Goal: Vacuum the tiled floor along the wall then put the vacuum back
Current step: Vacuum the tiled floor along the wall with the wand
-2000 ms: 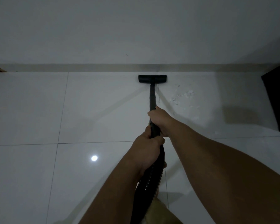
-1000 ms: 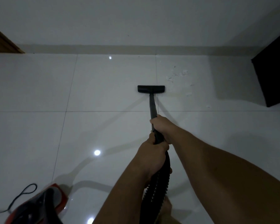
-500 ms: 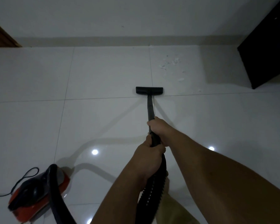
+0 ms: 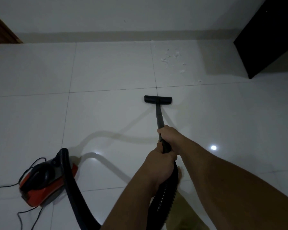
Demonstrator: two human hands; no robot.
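Note:
A black vacuum wand (image 4: 159,116) ends in a flat black floor nozzle (image 4: 158,99) resting on the white tiled floor (image 4: 106,72), about one tile back from the wall (image 4: 140,14). My right hand (image 4: 169,134) grips the wand higher up, and my left hand (image 4: 160,165) grips it just below, where the ribbed black hose (image 4: 163,198) starts. The hose loops round to the red and black vacuum body (image 4: 45,181) on the floor at lower left. White crumbs (image 4: 171,58) lie scattered near the wall, right of the nozzle.
A black cabinet (image 4: 266,37) stands at the right against the wall. A brown wooden edge (image 4: 2,30) shows at upper left. The vacuum's black power cord (image 4: 23,213) trails over the floor at lower left. A beige skirting strip (image 4: 123,36) runs along the wall.
The nozzle has been drawn back from the skirting by about one tile. My view has backed away too, bringing the vacuum body and cord into sight at lower left.

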